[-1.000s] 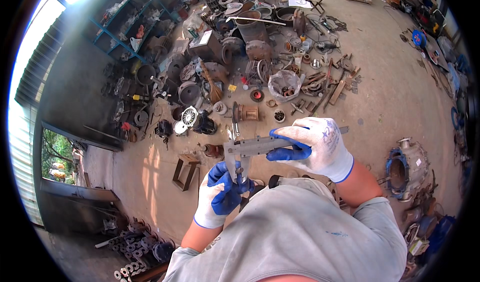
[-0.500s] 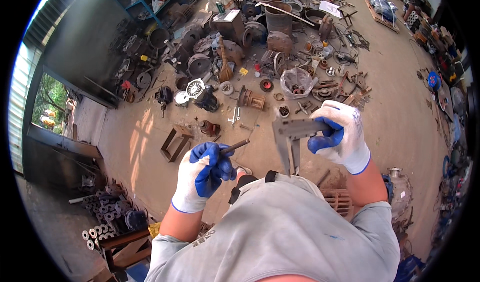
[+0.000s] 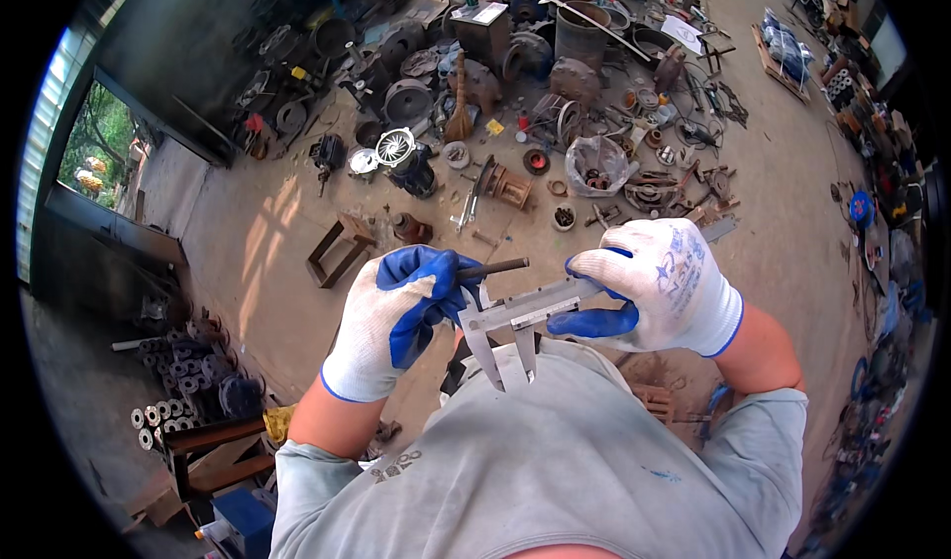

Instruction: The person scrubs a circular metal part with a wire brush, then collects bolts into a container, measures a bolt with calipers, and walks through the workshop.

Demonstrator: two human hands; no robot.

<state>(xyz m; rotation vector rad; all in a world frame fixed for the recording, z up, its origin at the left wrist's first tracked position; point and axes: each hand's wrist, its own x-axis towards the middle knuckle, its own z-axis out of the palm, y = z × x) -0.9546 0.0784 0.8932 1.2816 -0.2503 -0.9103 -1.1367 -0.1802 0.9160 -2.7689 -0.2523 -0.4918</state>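
Observation:
My left hand (image 3: 369, 333), in a white glove with blue-coated fingers, is closed around a short dark metal rod (image 3: 507, 266) whose free end points right. My right hand (image 3: 684, 286), gloved the same way, grips a silver vernier caliper (image 3: 530, 306) by its beam, thumb below and fingers above. The caliper's long jaws hang downward, slightly apart, with nothing visible between them. Its jaw end comes up against my left fingers; whether they also hold it, I cannot tell. The rod lies just above the beam, outside the long jaws.
On the floor ahead are an empty metal frame (image 3: 337, 252), a flanged rusty part (image 3: 505, 184), a motor-like unit (image 3: 411, 170), a plastic-lined tub (image 3: 597, 167) and a small cup of parts (image 3: 564, 219). Flanged pipe pieces (image 3: 163, 412) lie stacked at lower left.
The caliper has moved left and turned, its jaw end coming to my left hand. My left hand has risen slightly, bringing the rod up and right.

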